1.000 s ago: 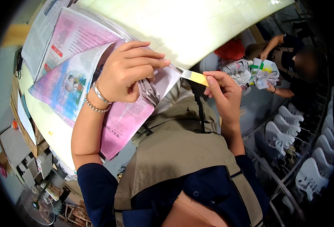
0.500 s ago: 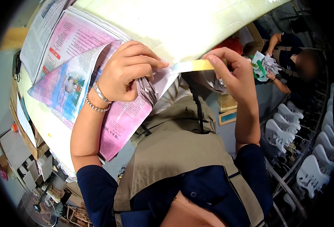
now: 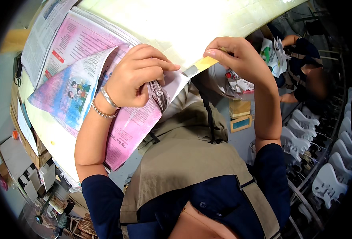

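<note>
Pink-printed newspaper (image 3: 133,124) lies folded and crumpled at the table's near edge. My left hand (image 3: 134,75) is closed on it, its fingers curled over the bunched folds, with two bracelets at the wrist. The fingertips rest by the paper's right corner. My right hand (image 3: 235,57) pinches the far end of a yellow strip that looks like tape (image 3: 204,65). The strip's greyish end meets the corner of the newspaper near my left fingertips; whether it is stuck there I cannot tell. A blue-and-pink sheet (image 3: 70,93) is folded back left of my left hand.
The pale table (image 3: 160,20) spreads ahead, with stacked newspapers (image 3: 70,38) on its left. At right, a co-worker (image 3: 303,51) handles white and green material. White guitar bodies (image 3: 327,185) hang on racks at lower right. A small wooden frame (image 3: 240,123) sits below the table edge.
My right hand has moved up and slightly left, so the yellow strip now slants upward to the right. My left hand stays on the newspaper. The co-worker's hands have shifted.
</note>
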A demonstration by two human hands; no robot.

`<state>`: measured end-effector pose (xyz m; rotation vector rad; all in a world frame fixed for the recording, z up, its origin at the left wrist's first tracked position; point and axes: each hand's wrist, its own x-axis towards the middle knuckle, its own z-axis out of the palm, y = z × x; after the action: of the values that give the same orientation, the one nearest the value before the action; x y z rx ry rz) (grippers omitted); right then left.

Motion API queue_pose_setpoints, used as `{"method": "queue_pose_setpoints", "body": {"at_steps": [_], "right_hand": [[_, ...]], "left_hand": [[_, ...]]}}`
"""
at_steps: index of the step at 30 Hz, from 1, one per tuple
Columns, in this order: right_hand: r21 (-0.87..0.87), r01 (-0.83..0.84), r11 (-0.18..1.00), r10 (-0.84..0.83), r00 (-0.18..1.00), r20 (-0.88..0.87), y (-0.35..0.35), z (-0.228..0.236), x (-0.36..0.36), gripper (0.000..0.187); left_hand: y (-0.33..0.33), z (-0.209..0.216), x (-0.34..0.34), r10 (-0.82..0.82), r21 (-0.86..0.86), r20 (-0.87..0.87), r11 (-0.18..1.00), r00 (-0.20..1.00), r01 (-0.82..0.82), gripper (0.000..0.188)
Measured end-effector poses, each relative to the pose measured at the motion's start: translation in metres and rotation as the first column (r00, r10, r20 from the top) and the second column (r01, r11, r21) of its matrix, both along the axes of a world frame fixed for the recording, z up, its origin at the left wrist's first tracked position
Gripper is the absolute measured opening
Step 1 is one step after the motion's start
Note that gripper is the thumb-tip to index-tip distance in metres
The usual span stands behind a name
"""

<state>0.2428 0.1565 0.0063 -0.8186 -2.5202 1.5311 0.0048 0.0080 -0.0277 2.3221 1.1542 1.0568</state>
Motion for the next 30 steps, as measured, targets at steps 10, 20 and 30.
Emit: {"method": "queue_pose_setpoints", "body": {"at_steps": [10,20,30], "right_hand": [[-0.175,-0.104,0.979,0.102,0.995,-0.018,0.004,-0.010,-0.004,0.020],[-0.269,0.004,0.963,-0.001,1.000,0.011,-0.036,-0.011,-0.009,0.021],[-0.391,-0.037,0.919,0.034,0.999,-0.012,-0.118,-0.027,-0.018,0.018]], "left_hand": [[0.001,-0.002,0.002,0.021,-0.026,-0.025,0.999,0.999,-0.022,0.020],[0.001,-0.002,0.000,0.022,-0.040,0.062,0.999,0.998,-0.019,0.017],[0.000,-0.003,-0.015,0.012,-0.160,0.421,0.985,0.907,0.061,0.021]]}}
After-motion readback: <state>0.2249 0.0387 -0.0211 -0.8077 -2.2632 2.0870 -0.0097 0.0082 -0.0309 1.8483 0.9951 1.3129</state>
